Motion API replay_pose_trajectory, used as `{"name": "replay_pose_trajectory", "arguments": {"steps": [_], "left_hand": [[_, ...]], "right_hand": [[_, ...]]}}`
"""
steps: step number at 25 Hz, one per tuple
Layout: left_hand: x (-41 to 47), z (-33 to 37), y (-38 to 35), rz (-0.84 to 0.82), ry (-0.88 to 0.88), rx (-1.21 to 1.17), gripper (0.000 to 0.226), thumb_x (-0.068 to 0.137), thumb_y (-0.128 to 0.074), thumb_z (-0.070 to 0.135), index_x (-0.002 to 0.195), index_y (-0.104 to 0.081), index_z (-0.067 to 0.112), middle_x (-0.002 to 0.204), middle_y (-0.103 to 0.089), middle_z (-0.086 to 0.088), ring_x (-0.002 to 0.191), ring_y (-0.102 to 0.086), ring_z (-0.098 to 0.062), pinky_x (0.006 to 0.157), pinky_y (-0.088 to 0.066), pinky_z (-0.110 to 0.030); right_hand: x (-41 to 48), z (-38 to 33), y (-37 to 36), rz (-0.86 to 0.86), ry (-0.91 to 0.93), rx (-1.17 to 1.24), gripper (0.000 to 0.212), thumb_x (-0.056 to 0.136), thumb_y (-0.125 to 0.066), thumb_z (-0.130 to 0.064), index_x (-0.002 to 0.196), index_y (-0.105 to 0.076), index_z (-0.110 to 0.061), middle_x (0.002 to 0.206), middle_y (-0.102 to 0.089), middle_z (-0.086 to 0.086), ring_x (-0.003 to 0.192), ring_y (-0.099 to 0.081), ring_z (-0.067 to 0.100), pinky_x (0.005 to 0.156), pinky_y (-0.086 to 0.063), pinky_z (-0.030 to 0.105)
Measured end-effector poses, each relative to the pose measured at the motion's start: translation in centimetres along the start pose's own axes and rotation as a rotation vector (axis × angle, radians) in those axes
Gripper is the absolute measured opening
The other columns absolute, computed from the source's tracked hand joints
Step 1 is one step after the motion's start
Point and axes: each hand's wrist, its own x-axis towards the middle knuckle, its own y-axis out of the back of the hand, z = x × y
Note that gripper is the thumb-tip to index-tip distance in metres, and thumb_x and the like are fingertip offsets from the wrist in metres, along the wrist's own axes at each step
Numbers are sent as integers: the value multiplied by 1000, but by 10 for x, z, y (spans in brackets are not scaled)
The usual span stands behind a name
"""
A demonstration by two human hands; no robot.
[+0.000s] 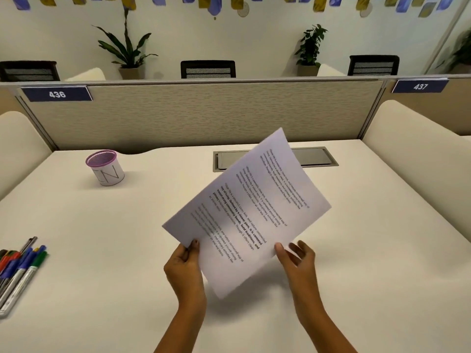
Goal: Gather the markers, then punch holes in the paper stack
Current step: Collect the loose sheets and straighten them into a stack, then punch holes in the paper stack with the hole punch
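A stack of printed white paper (pixel 251 210) is lifted off the cream desk (pixel 102 250), tilted, with its far corner up to the right. My left hand (pixel 184 270) grips its near left edge, thumb on top. My right hand (pixel 298 258) holds the near right edge with its thumb on the sheet and its fingers spread behind. Several markers (pixel 19 268) in blue, green, red and black lie bunched at the desk's left edge. No hole punch is in view.
A purple-rimmed mesh pen cup (pixel 105 167) stands at the back left of the desk. A grey cable hatch (pixel 318 155) is set into the desk at the back, partly behind the paper. A beige partition (pixel 204 113) closes off the far side.
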Motion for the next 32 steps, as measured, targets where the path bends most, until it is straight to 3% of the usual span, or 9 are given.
{"name": "replay_pose_trajectory", "arguments": {"steps": [4,9,13,18,21,25,27,30,32], "left_hand": [[-10,-10,-25,15,184,-165,17,88,-62,12,102,-69,18,84,-73,13,80,-67,-11,67,-53,-25],[-16,-17,-48,-94,283,-273,16,89,-60,14,101,-67,21,91,-76,8,85,-71,-11,68,-59,-25],[-2,-22,-57,-215,249,-155,19,94,-53,25,108,-66,22,97,-75,5,92,-71,-13,76,-59,-26],[41,-21,-84,-158,86,253,42,100,-27,43,114,-63,25,107,-67,6,97,-65,-15,81,-47,-18],[74,-17,-115,-182,34,333,46,102,-27,38,116,-64,14,109,-67,-1,95,-64,-18,76,-46,-18],[117,-20,-163,-268,23,441,30,99,-40,20,110,-64,6,102,-69,-8,77,-65,-17,67,-51,-19],[139,-23,-188,-285,164,435,25,95,-42,7,105,-65,1,97,-70,-14,68,-65,-19,67,-55,-24],[162,-24,-216,-329,604,145,10,91,-53,-1,94,-60,-6,85,-66,-18,67,-64,-24,72,-59,-34],[171,-29,-231,-370,690,34,9,91,-58,4,90,-57,-4,83,-64,-17,70,-64,-25,78,-55,-33]], "right_hand": [[13,-15,-16,-119,95,45,46,82,-64,-41,124,-49,-28,111,-66,-13,100,-65,4,73,-55,16],[40,-28,-17,35,285,-152,27,92,-59,-24,113,-47,-38,89,-64,-22,81,-66,-4,59,-50,10],[70,-34,3,91,303,-191,29,92,-58,-20,117,-51,-33,94,-64,-22,79,-66,-3,64,-49,12],[114,-36,44,157,311,-293,18,93,-55,-18,111,-60,-20,92,-69,-8,80,-65,5,61,-47,14],[136,-31,65,188,292,-397,9,93,-54,-17,88,-61,-14,77,-67,-1,67,-59,19,55,-45,20],[160,-23,88,208,247,-537,11,93,-55,-15,85,-62,-18,73,-65,-3,62,-55,9,54,-40,18],[171,-19,95,202,231,-614,10,93,-55,-15,90,-64,-18,75,-66,0,65,-56,5,55,-38,19],[181,-11,99,203,220,-698,10,94,-53,-16,92,-64,-17,69,-62,-7,63,-54,2,55,-35,17],[184,-5,98,213,215,-731,9,95,-53,-17,90,-61,-18,66,-58,-14,60,-52,1,53,-33,16]]}}
